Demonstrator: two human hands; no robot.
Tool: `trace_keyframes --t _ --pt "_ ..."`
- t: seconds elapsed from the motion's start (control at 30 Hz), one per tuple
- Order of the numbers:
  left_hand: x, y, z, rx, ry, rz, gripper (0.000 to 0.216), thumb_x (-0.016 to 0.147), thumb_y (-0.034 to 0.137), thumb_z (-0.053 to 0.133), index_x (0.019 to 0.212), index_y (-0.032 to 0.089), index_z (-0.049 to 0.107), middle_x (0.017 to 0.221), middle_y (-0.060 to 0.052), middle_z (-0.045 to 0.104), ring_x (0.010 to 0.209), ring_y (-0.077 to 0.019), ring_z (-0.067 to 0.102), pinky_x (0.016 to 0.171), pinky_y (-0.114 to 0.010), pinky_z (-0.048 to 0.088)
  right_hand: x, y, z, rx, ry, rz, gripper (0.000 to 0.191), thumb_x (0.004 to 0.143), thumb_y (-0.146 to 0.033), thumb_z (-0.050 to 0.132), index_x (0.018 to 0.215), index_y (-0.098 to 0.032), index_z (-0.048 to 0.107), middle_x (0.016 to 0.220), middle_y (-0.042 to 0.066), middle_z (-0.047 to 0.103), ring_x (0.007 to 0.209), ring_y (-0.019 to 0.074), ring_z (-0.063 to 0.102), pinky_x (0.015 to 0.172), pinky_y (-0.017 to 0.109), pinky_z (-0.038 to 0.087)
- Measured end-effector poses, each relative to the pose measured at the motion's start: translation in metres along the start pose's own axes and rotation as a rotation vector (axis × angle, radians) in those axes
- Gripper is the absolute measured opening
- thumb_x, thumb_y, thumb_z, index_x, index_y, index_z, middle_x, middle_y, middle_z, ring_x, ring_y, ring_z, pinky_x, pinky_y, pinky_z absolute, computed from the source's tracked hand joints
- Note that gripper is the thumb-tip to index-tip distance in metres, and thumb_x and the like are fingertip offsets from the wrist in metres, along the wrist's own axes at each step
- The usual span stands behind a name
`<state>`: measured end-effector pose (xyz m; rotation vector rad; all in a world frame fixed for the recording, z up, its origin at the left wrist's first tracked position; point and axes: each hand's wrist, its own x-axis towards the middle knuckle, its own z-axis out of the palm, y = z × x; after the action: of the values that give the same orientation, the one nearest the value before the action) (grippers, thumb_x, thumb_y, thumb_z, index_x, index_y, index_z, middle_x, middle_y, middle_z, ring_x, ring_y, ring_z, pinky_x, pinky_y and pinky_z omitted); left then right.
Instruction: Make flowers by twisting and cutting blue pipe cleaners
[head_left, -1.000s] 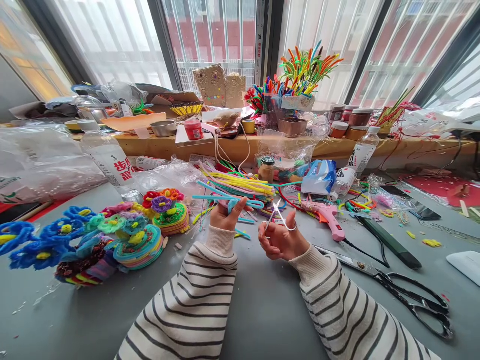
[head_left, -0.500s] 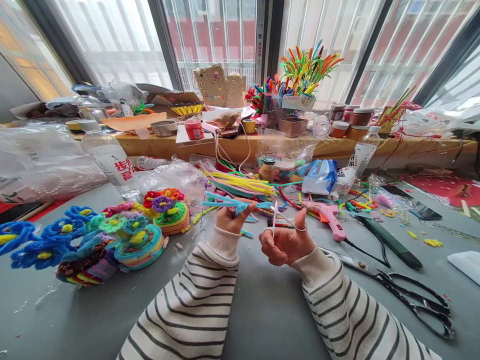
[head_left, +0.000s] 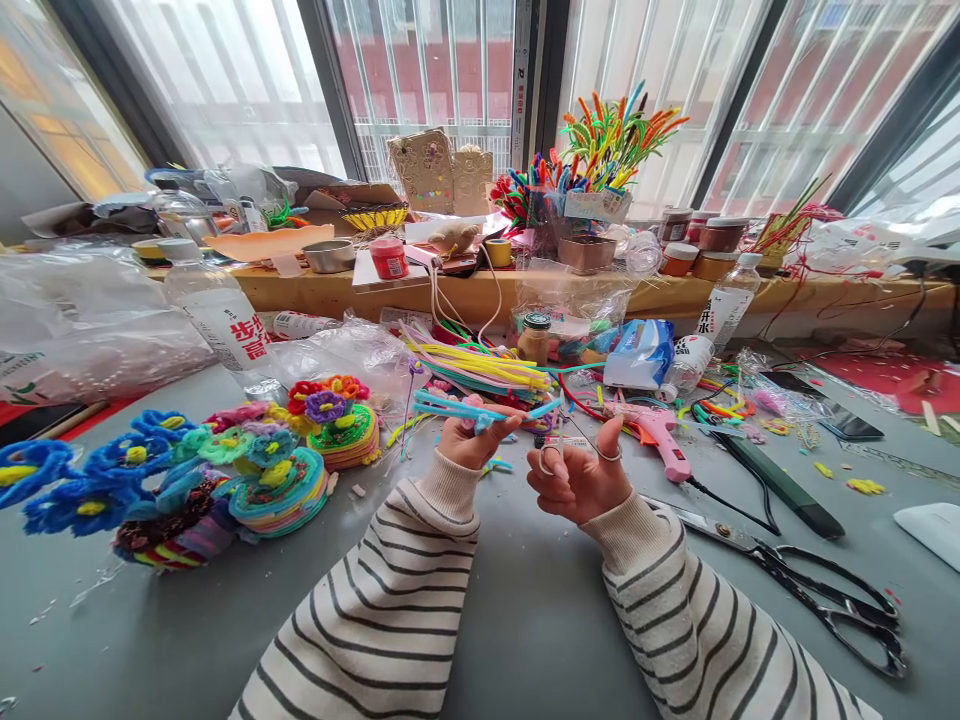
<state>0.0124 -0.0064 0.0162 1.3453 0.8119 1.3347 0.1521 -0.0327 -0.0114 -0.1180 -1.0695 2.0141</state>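
Over a grey table (head_left: 510, 620) by a bright window, the head camera looks down on two hands in striped sleeves, raised side by side above the tabletop. The left hand (head_left: 469, 440) is closed around a small bundle of light blue pipe cleaners (head_left: 480, 410), pinched between thumb and fingers; the stems lie roughly level and stick out past the hand on both sides. The right hand (head_left: 581, 478) sits just beside it, thumb and a finger through the two loops of a pair of small silver scissors (head_left: 574, 447), gripping them firmly. The blades point up toward the right end of the blue stems; whether they are apart or together cannot be told.

Left of the hands lies a row of finished pipe-cleaner flowers (head_left: 225, 470), blue, green, pink and red, some set on coiled rainbow discs. Behind the hands is a loose heap of yellow and mixed pipe cleaners (head_left: 480, 365). Just right of the scissors lies a pink glue gun (head_left: 660, 435), and nearer the right edge a pair of large black scissors (head_left: 817, 590) lies flat on the table. A clear water bottle (head_left: 214, 315) stands at the back left. Along the wooden sill (head_left: 465, 290) stands a cup of upright orange and green stems (head_left: 615, 140) among jars and clutter.
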Motion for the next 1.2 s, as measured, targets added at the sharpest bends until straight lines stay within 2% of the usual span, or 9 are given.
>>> trace_keyframes --t 0.2,0.47,0.6,0.67,0.73,0.83,0.93,1.0,1.2 --pt "0.004 -0.001 -0.002 -0.056 -0.049 -0.043 0.026 0.051 0.037 0.062 0.058 0.013 0.059 0.031 0.005 0.042 0.024 -0.0003 0.02 0.027 -0.019 0.006 0.001 0.002 0.001 -0.029 0.077 -0.081 0.056 0.06 -0.068 0.03 0.045 -0.015 0.04 0.049 -0.005 0.022 0.038 0.0045 0.016 0.031 0.016 0.01" --pt "0.007 -0.005 -0.003 -0.165 0.012 -0.032 0.023 0.053 0.033 0.062 0.062 0.013 0.057 0.041 0.002 0.053 0.024 0.0004 0.023 0.028 -0.019 0.008 0.002 0.007 -0.008 -0.168 0.156 -0.083 0.052 0.057 -0.065 0.041 0.043 -0.014 0.041 0.046 -0.006 0.025 0.036 0.0033 0.012 0.032 0.018 0.009" --pt "0.009 -0.006 -0.007 -0.239 0.111 -0.056 0.02 0.058 0.033 0.058 0.062 0.013 0.056 0.036 0.005 0.046 0.023 0.0004 0.024 0.029 -0.018 0.012 0.003 0.01 -0.007 -0.535 0.264 -0.005 0.048 0.056 -0.061 0.047 0.049 -0.014 0.047 0.042 -0.007 0.027 0.035 0.0028 0.016 0.035 0.02 0.011" --pt "0.011 -0.007 -0.009 -0.294 0.139 -0.092 0.021 0.059 0.033 0.057 0.065 0.013 0.056 0.035 0.006 0.045 0.023 0.0008 0.023 0.029 -0.018 0.012 0.004 0.011 -0.003 -0.773 0.337 -0.036 0.044 0.059 -0.057 0.049 0.052 -0.013 0.049 0.044 -0.005 0.032 0.038 0.0041 0.024 0.037 0.02 0.016" --pt "0.013 -0.008 -0.011 -0.351 0.141 -0.135 0.024 0.058 0.034 0.058 0.07 0.013 0.057 0.036 0.006 0.045 0.022 0.0014 0.022 0.029 -0.018 0.011 0.005 0.011 0.002 -0.994 0.394 -0.095 0.041 0.06 -0.053 0.05 0.052 -0.013 0.05 0.049 -0.003 0.036 0.043 0.0056 0.029 0.041 0.02 0.022" --pt "0.013 -0.01 -0.012 -0.359 0.067 -0.206 0.028 0.057 0.036 0.059 0.072 0.013 0.057 0.031 0.008 0.037 0.022 0.0007 0.021 0.029 -0.018 0.01 0.004 0.01 0.006 -1.268 0.442 -0.152 0.036 0.06 -0.048 0.054 0.052 -0.013 0.05 0.051 -0.003 0.035 0.046 0.0066 0.031 0.043 0.021 0.024" --pt "0.012 -0.011 -0.01 -0.297 -0.012 -0.255 0.027 0.06 0.037 0.056 0.069 0.012 0.058 0.026 0.01 0.028 0.022 0.0 0.02 0.03 -0.018 0.01 0.004 0.01 0.005 -1.425 0.453 -0.176 0.035 0.058 -0.047 0.056 0.052 -0.013 0.05 0.05 -0.003 0.034 0.046 0.0067 0.031 0.044 0.021 0.025" --pt "0.011 -0.011 -0.009 -0.268 -0.014 -0.256 0.027 0.061 0.038 0.055 0.064 0.012 0.058 0.025 0.01 0.026 0.022 -0.0001 0.019 0.03 -0.018 0.01 0.003 0.011 0.004 -1.472 0.444 -0.169 0.035 0.058 -0.048 0.057 0.053 -0.013 0.05 0.051 -0.003 0.034 0.046 0.0067 0.031 0.045 0.021 0.026" --pt "0.01 -0.003 -0.005 -0.244 0.049 -0.24 0.031 0.052 0.041 0.061 0.054 0.011 0.054 0.027 0.01 0.029 0.022 0.0009 0.02 0.029 -0.017 0.008 0.002 0.016 0.004 -1.382 0.256 -0.113 0.048 0.063 -0.06 0.04 0.057 -0.014 0.048 0.06 -0.001 0.038 0.05 0.0074 0.032 0.046 0.021 0.027"
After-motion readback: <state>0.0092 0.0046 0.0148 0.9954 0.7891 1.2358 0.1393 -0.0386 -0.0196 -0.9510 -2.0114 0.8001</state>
